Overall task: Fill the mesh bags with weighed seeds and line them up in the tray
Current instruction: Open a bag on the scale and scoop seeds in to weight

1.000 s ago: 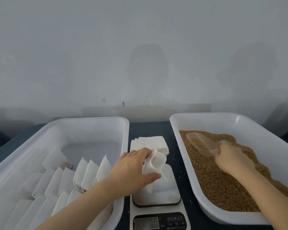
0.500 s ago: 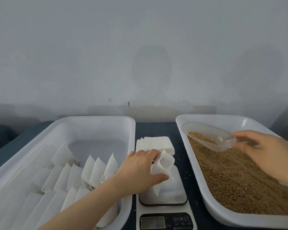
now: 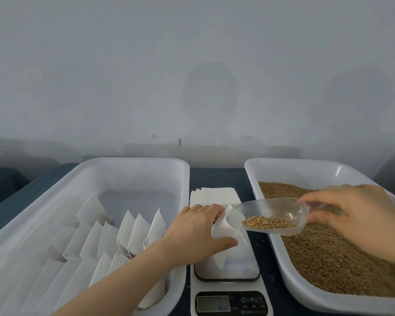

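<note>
Seed weighing in progress: a person's left hand gripped a white mesh bag just below its mouth, curling it open over the pan of a kitchen scale, apparently so the weight would register as the bag filled. The right hand, fingers wrapped on the handle, brought a clear scoop in from the bag's 3 o'clock, tilted with its lip at the opening. A small heap of seeds lay near that lip, and none could be seen inside the bag. The seed tray sat at the scale's 3 o'clock, within short reach of the scoop. At 9 o'clock a second tray held bags leaning in rows. A stack of flat spare bags waited on the dark counter at the scale's 12 o'clock. The scale's display was too blurred to read.
</note>
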Tool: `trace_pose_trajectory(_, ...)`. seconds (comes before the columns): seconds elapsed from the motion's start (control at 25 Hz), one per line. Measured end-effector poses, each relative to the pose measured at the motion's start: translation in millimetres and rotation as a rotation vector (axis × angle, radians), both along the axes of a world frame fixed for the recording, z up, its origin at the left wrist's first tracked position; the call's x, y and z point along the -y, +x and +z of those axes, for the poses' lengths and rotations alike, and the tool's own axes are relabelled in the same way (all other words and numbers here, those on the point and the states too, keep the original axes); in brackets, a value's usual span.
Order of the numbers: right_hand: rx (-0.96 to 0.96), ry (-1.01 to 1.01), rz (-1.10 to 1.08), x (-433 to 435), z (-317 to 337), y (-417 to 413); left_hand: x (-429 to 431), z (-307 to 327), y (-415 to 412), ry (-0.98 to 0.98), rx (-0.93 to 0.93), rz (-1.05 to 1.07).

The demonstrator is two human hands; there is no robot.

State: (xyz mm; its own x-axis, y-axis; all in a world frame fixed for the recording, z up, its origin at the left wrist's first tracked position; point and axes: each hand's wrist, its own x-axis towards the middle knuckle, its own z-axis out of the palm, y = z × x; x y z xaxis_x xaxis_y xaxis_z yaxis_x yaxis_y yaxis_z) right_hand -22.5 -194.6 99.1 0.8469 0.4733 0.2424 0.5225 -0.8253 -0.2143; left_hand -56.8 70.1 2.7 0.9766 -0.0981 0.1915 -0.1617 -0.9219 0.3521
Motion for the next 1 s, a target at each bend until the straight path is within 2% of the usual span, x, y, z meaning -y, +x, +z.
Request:
trace_pose_trajectory(0.4,0.105,-0.151,0.053,-14.1,-3.1,8.4,1.9,3.7,-3.7,-0.081,-0.026,0.002)
trace_pose_trajectory(0.6,0.174,-0.233,0.065,-18.6,3.4,7.1,0.5,3.2,-0.9,-0.031,0.000,-0.049)
trace_pose_trajectory(0.8,0.184,-0.306,0.070,-25.0,9.5,5.3,2.8,8.4,-3.9,-0.117,-0.048,-0.062)
trace_pose_trajectory(1.0,0.249,-0.426,0.076,-32.9,16.8,-1.4,5.4,13.7,-7.4,-0.160,-0.015,-0.070)
